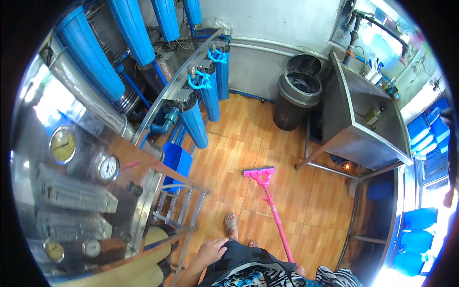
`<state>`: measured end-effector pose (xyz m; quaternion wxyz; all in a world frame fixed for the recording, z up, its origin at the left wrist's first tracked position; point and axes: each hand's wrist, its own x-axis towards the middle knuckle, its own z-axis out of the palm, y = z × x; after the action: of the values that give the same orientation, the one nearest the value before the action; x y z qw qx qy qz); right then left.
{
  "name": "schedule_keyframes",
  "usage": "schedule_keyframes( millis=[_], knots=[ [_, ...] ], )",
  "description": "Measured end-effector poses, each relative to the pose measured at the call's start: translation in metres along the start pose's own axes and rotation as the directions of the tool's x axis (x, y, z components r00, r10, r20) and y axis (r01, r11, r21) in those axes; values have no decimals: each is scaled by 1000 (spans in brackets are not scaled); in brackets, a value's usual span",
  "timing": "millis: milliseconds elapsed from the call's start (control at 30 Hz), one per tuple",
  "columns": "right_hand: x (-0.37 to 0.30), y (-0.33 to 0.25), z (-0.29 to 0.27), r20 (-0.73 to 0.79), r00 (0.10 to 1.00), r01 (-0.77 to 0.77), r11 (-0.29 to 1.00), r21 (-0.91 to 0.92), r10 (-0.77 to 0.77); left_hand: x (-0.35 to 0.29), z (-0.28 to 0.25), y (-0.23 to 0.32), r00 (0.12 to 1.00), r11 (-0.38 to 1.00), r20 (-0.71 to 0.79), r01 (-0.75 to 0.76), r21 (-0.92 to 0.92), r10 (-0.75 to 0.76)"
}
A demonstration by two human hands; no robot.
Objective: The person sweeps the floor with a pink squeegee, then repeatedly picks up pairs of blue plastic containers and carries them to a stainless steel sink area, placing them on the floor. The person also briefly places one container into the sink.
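Mop [276,215] stands head-down on the floor [325,201] ahead of your feet [230,224], right grip [300,270] mostly hidden so can't tell its hold, left grip [211,250] loosely open on your thigh [241,253], seemingly empty; swinging wide right could snag the sink leg [315,154].

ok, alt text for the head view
A pink mop stands on a tiled floor, its handle reaching the person's mostly hidden right hand; the left hand rests on dark clothing. Blue cylinders at left, an open dark bin ahead, a metal sink right.
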<state>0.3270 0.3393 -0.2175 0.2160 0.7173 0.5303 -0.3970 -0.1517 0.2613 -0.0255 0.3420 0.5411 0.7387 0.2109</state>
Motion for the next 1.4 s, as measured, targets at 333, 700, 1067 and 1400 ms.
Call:
schedule_keyframes(
  millis=[333,700,1067,1400],
  knots=[
    [188,-401,-43,-204,747,635,770,-64,-633,71,-49,-79,997,998,-74,15,-65,-19],
    [215,-691,15,18,780,613,770,178,-625,43,-62,-132,980,980,-16,196,-16,-196],
    [147,-474,45,250,712,699,697,-161,-656,67,-82,-92,989,989,-33,145,-41,-146],
    [104,-215,-76,184,830,553,732,-397,-527,54,-30,-31,999,999,-42,-15,-42,13]
  ],
)
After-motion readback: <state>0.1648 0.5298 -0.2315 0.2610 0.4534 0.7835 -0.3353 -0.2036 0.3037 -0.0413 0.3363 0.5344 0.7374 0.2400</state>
